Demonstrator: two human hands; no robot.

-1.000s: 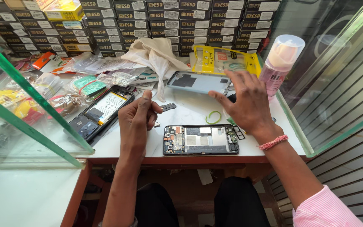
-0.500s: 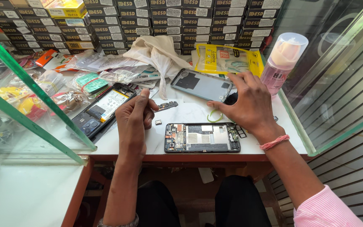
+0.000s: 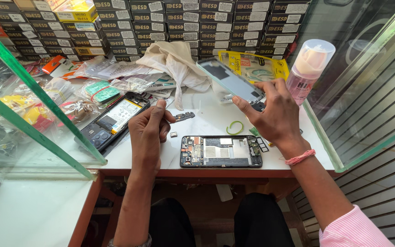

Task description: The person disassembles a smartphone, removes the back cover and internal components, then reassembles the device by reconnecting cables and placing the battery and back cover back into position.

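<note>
My right hand (image 3: 273,114) grips the back cover (image 3: 229,81) above the opened phone (image 3: 221,151); my left hand (image 3: 148,130) pinches a small part (image 3: 184,116), cloth (image 3: 174,61) and bottle (image 3: 309,68) behind.

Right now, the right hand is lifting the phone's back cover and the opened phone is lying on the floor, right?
Not quite. The right hand does lift the back cover, but the head view shows the opened phone lying on the white table.

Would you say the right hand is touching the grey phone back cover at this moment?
Touching. The head view shows the right hand gripping the grey phone back cover by its lower end, lifted clear of the white tabletop.
</note>
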